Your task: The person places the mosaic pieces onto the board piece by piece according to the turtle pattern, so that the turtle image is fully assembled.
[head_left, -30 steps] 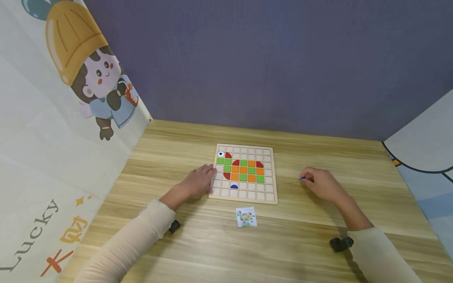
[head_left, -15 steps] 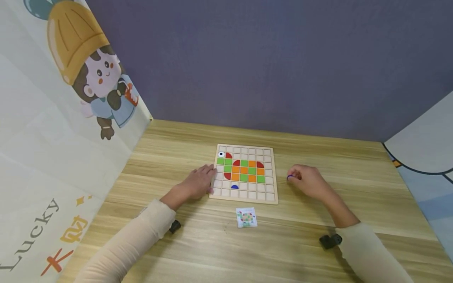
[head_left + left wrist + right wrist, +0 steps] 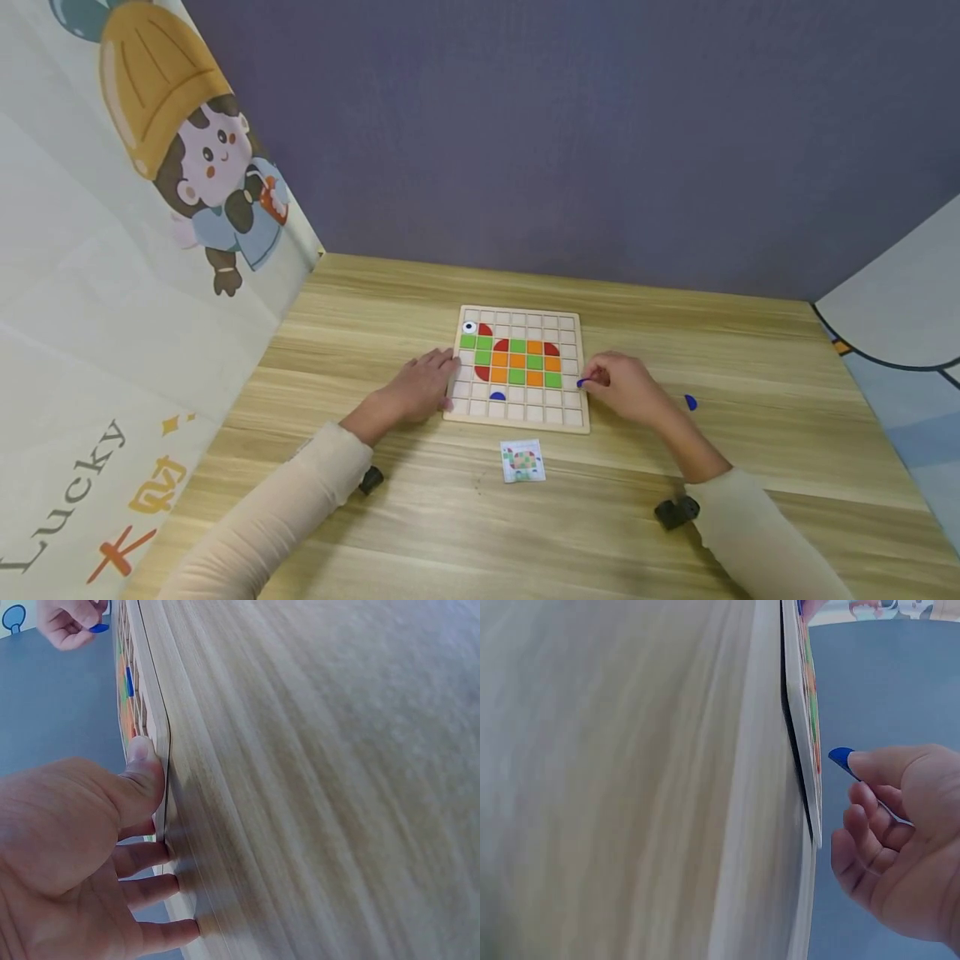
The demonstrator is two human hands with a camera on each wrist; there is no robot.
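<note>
My right hand [image 3: 624, 388] pinches a blue half-round tile [image 3: 841, 757] between thumb and fingers, at the right edge of the wooden grid board [image 3: 528, 422]. In the right wrist view the tile is clear of the board's surface. My left hand [image 3: 420, 385] rests along the board's left edge, its thumb [image 3: 141, 761] touching the rim and its fingers fairly straight. Green, orange and red tiles fill part of the grid, with a white eye tile [image 3: 468, 327] at upper left. Below them lies one blue half-round tile [image 3: 497, 396] in a lower cell.
Another blue tile [image 3: 691, 402] lies on the wooden table [image 3: 622, 525], right of the right hand. A small printed picture card [image 3: 522, 461] lies in front of the board. A dark panel [image 3: 525, 142] stands behind the table, and a decorated wall [image 3: 90, 275] at left.
My right hand has moved left with the blue half-round tile, up to the board's right edge. The blue tile on the table has come into view behind it. My left hand has stayed put.
</note>
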